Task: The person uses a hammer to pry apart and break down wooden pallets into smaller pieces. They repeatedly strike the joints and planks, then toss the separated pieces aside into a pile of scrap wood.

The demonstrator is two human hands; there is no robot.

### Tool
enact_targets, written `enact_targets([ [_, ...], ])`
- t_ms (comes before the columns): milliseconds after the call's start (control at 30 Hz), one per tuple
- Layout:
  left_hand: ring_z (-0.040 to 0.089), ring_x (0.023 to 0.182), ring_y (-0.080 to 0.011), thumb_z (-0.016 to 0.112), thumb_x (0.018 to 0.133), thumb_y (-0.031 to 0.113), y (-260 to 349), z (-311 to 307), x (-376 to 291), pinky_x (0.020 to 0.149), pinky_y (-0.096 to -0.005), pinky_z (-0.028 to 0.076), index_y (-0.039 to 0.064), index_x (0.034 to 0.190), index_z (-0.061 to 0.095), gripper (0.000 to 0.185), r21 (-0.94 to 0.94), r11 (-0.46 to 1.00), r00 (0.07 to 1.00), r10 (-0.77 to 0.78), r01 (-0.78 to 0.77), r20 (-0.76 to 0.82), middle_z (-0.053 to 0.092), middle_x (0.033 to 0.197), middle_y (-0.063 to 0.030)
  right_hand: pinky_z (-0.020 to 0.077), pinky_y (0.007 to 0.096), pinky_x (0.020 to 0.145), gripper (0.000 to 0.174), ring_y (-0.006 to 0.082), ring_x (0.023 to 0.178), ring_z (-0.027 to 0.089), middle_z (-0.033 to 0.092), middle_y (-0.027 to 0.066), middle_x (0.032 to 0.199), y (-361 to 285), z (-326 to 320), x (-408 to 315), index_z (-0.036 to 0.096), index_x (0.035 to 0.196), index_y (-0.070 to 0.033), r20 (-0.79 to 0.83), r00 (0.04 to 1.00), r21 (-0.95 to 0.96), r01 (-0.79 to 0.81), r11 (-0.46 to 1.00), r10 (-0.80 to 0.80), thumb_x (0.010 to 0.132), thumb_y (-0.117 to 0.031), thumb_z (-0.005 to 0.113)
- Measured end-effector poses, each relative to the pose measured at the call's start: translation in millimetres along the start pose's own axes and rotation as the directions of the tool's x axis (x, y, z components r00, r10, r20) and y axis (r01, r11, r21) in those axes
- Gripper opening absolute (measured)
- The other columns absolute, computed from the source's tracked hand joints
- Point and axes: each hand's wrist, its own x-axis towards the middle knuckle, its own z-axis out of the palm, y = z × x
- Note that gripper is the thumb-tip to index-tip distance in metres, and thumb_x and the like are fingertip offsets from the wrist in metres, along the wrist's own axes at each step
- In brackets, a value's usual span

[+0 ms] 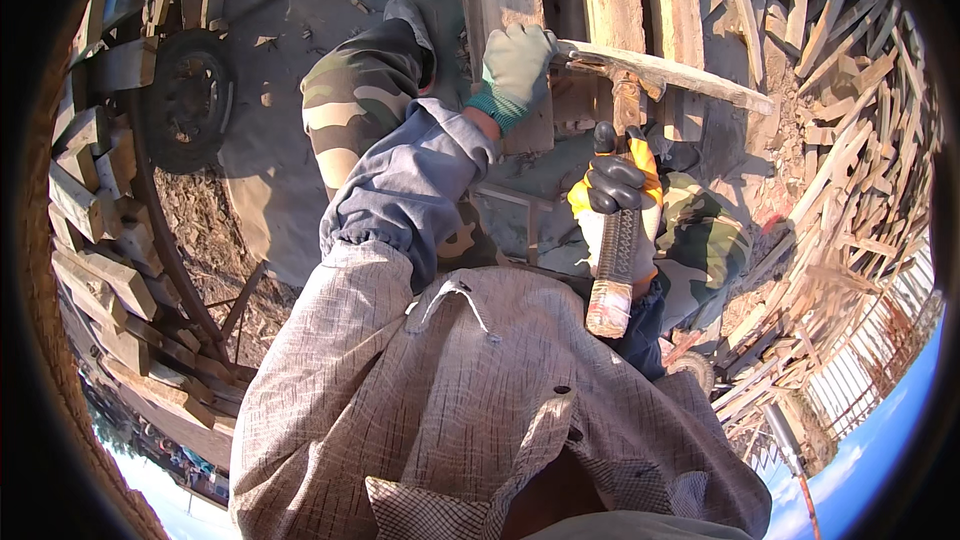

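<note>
My left hand [517, 67], in a pale knit glove with a green cuff, grips the near end of a thin wooden strip [709, 82]. The strip stretches out to the right above several thick planks [611, 4]. A hammer [627, 101] with a worn, wrapped handle is in my right hand [616, 184], which wears a yellow, white and black glove. The hammer's head lies close against the strip; whether it touches, I cannot tell. Part of the head is hidden by the strip, and the handle points back toward my body.
Short timber blocks [112, 285] are stacked along the left, near a black wheel [189, 101] and a curved metal rim. A large heap of scrap wood [847, 157] covers the right side. My camouflage-clad knees [352, 97] flank the planks.
</note>
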Motion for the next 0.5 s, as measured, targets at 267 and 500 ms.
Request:
enact_targets([
  [267, 0.066, 0.089, -0.0318, 0.071, 0.073, 0.011, -6.0, -21.0, 16.2, 0.072, -0.0449, 0.052, 0.009, 0.093, 0.068, 0.021, -0.192, 0.981, 0.992, -0.014, 0.038, 0.123, 0.065, 0.093, -0.0133, 0.0358, 0.0267, 0.057, 0.055, 0.0053, 0.052, 0.04, 0.042, -0.0095, 0.064, -9.7, -31.4, 4.6, 0.052, 0.134, 0.002, -0.05, 0.995, -0.259, 0.072, 0.963, -0.088, 0.106, -0.045, 0.045],
  [500, 0.067, 0.093, -0.0345, 0.069, 0.075, 0.009, -12.1, -25.3, 29.6, 0.077, -0.0452, 0.054, 0.008, 0.095, 0.07, 0.02, -0.249, 0.966, 0.977, -0.019, 0.073, 0.214, 0.066, 0.097, -0.0148, 0.0471, 0.0277, 0.051, 0.035, 0.0143, 0.058, 0.057, 0.053, 0.0018, 0.07, -1.7, -103.3, 35.4, 0.063, 0.106, -0.006, -0.235, 0.807, -0.863, 0.083, 0.498, -0.541, 0.102, -0.039, 0.053],
])
